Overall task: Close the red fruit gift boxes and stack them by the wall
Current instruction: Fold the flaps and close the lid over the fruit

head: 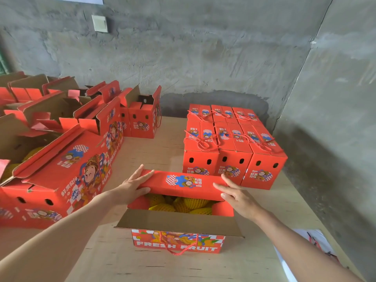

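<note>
Risks:
- Left hand pinches the left end of the far flap, fingers on top and thumb at the near edge.
- The flap is half folded over the open gift box, which sits on the wooden table in front of the person, well short of the wall.
- Netted fruit sits high in the box (yellow foam sleeves). If the flap is pressed hard, the top pieces could bruise or the flap could bow.
- Right hand pinches the flap's right end. Uneven pressure from the two hands would likely crease the card off its fold line.
- Near flap leans out towards the person, not yet folded.
- The red rope handle hangs down the front and could get trapped.
- A forward push might slide the box into the closed gift boxes just beyond.

Counts:
- Open boxes at left: at least five (overlap prevents a firm count).
- Box being closed: one.
- Fruit showing in it: roughly five, unclear.
- Closed boxes by the wall: six showing, three in front and three behind.
- Paper sheet at far right: one.
</note>
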Demonstrator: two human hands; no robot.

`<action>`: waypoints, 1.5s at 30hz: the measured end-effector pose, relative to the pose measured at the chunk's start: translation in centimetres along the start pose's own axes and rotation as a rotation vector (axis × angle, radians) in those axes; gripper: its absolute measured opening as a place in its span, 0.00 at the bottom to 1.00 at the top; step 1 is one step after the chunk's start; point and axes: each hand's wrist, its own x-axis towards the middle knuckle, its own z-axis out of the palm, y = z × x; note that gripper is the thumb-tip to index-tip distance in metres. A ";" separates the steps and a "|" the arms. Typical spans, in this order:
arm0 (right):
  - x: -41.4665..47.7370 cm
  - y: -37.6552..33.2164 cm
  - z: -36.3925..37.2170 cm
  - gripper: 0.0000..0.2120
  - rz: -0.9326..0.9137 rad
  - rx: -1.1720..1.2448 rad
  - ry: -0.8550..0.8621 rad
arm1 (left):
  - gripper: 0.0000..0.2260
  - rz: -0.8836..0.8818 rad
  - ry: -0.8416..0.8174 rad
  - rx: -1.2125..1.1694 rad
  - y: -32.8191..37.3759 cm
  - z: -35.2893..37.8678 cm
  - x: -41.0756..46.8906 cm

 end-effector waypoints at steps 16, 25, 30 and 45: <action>-2.3 0.5 -1.8 0.38 0.013 -0.166 -0.140 | 0.08 0.085 0.668 -0.141 0.6 0.8 -3.1; 0.0 -1.0 -1.2 0.20 0.078 0.003 0.122 | 0.17 0.072 0.615 -0.093 1.2 -1.3 -2.6; 0.2 -0.9 -0.5 0.17 0.015 -0.132 0.188 | 0.12 0.189 0.600 0.092 1.1 -1.1 -3.1; 0.1 0.3 -1.4 0.12 -0.040 -0.154 0.095 | 0.06 0.329 0.623 0.096 0.9 0.0 -4.2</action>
